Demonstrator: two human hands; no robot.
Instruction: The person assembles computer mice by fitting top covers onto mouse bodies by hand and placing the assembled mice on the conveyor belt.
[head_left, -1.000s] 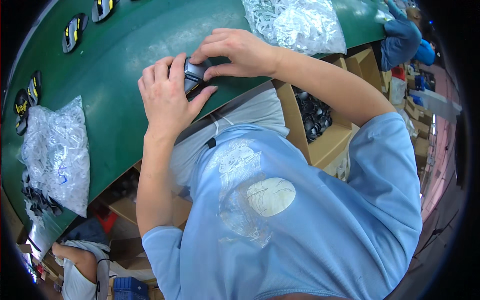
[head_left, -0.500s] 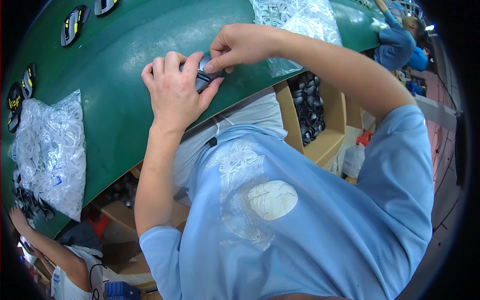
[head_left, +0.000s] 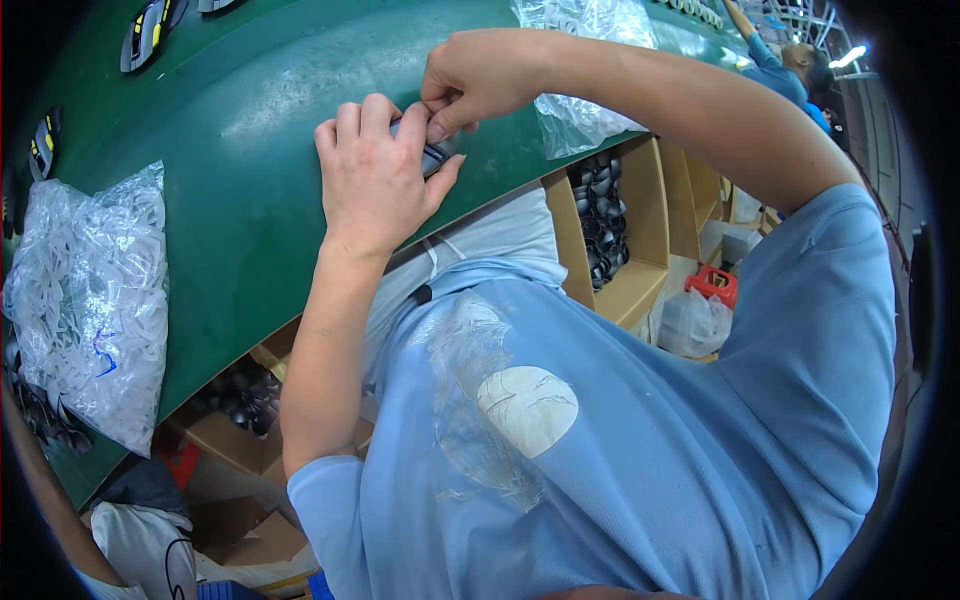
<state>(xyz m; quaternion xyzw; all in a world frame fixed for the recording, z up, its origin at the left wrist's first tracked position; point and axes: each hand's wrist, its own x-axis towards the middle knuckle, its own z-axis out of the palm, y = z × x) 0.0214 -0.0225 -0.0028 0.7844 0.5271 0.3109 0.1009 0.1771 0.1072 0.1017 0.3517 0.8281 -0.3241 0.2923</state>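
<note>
A small grey-and-black moulded plastic piece (head_left: 433, 157) sits on the green tabletop, mostly covered by my fingers. My left hand (head_left: 378, 165) is wrapped over it from the near left, fingers across its top and thumb along its near right side. From the far right my right hand (head_left: 470, 88) reaches in, its thumb and curled forefinger pinched at the piece's far edge. What lies between those right fingertips is partly hidden. Similar grey, black and yellow pieces (head_left: 150, 36) lie at the far left of the table.
A clear bag of whitish translucent parts (head_left: 95, 310) lies on the left; another clear bag (head_left: 590, 105) is behind my right forearm. Below the table edge stands a cardboard box (head_left: 640, 225) of dark curved parts (head_left: 602, 220). Other people sit at the far right and near left.
Both hands and the piece appear slightly farther right, while the view has shifted. My right hand remains pinched at the piece. The near-left person's arm has moved lower.
</note>
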